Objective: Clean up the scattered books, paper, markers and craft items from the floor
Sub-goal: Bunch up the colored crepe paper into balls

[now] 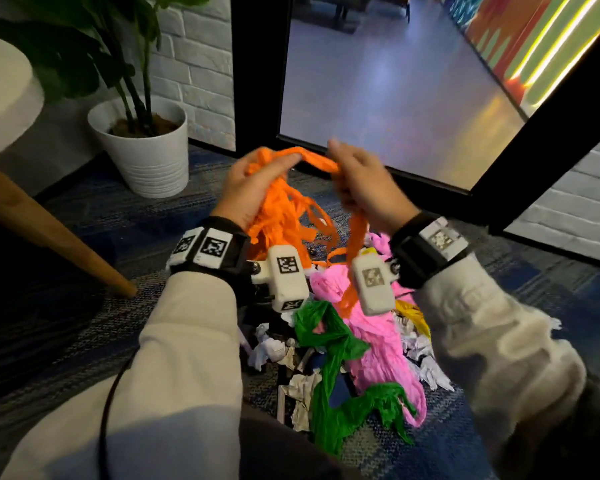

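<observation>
Gathering orange crepe streamers, the left hand and right hand each pinched a bunch, held above the floor pile. Bundling them tightly before lifting away would likely keep loose tails from snagging. Directly below the streamers lay one pink crepe piece, one green strip and several crumpled white papers; a potted plant stood left of them.
</observation>
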